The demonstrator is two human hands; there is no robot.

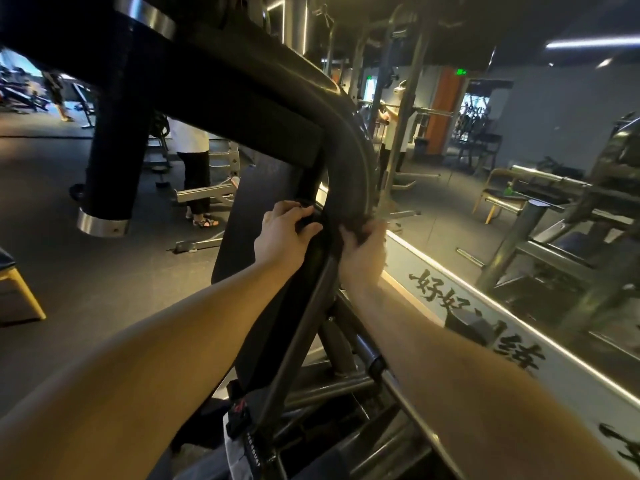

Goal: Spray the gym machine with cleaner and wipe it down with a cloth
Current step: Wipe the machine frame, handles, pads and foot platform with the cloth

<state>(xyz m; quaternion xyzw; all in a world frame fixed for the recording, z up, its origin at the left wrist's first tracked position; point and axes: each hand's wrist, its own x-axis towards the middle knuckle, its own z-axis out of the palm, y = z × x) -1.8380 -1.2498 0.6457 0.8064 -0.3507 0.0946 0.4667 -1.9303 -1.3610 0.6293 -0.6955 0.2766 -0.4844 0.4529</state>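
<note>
The gym machine is a black frame with a thick curved tube that comes down between my hands. My left hand grips a dark piece at the tube's left side, thumb below and fingers above. I cannot tell whether that piece is cloth or part of the machine. My right hand is curled on a dark, fuzzy cloth pressed against the tube's right side. No spray bottle is in view.
A padded roller with a chrome end cap hangs at the left. Grey steel bars cross below my arms. A mirror wall with black lettering runs along the right. A person stands behind the machine. A wooden chair shows in the mirror.
</note>
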